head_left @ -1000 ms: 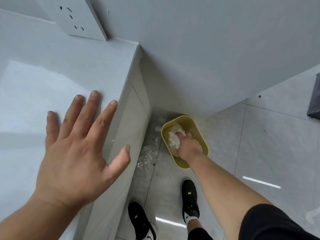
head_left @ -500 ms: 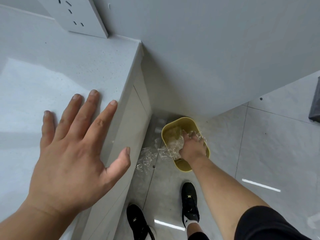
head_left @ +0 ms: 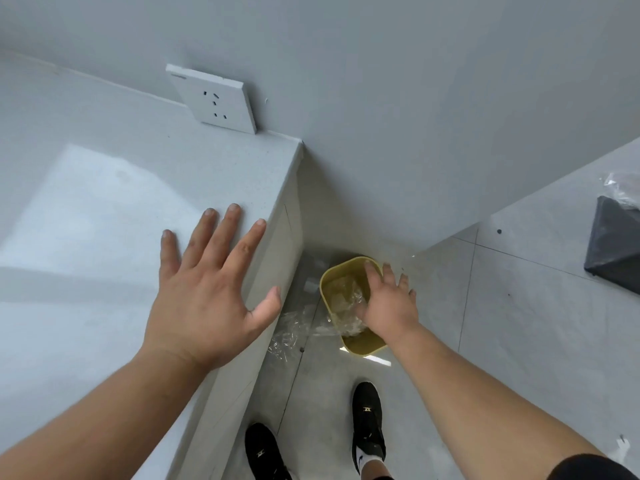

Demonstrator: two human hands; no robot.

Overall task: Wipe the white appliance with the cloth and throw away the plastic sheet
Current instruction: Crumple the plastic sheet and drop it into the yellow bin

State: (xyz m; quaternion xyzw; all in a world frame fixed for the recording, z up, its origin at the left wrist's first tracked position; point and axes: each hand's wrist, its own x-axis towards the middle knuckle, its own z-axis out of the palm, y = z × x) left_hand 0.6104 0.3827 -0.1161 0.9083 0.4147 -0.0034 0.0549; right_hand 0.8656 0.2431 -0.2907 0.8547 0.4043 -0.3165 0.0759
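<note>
My right hand [head_left: 388, 303] hovers over the yellow bin [head_left: 360, 346] on the floor with its fingers spread, holding nothing. The clear plastic sheet [head_left: 346, 306] lies crumpled inside the bin, and part of it spills over the left rim onto the floor. My left hand [head_left: 207, 289] rests flat, fingers straight, on the white countertop [head_left: 86, 202] near its right edge. Neither the white appliance nor the cloth is in view.
A white wall socket [head_left: 214, 98] sits at the back of the countertop. More crumpled clear plastic [head_left: 289, 336] lies on the floor against the cabinet side. A dark grey object [head_left: 613, 244] with clear wrapping lies at far right. My black shoes [head_left: 369, 417] stand below the bin.
My right hand has let go of the plastic and lifted out of the bin with fingers spread. The view has tilted up and left, and my left hand has stayed on the counter.
</note>
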